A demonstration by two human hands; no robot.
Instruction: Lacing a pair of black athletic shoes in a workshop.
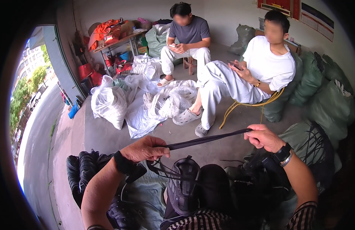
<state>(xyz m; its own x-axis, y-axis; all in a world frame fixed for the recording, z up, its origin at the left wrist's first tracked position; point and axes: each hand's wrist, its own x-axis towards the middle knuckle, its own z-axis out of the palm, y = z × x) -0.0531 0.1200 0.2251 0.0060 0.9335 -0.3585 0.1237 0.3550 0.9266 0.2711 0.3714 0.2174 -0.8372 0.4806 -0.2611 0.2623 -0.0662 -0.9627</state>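
Note:
A doubled black shoelace (208, 140) stretches nearly taut between my two hands, its loose ends sagging below the left one. Closed around its left end is my left hand (147, 148), thumb and fingers pressed together. Higher and to the right, my right hand (265, 138) pinches the other end. Below the lace, a black lace-up shoe (184, 184) rests at my lap, toe end toward me. Whether the shoe has a lace threaded in it is hard to make out.
Several black shoes (87, 168) are lined up at my left. A dark green sack (309, 143) lies at right, partly under black laces. Ahead, one person (189, 36) sits on a stool and another (269, 63) on a yellow chair. White bags (110, 101) stand beyond.

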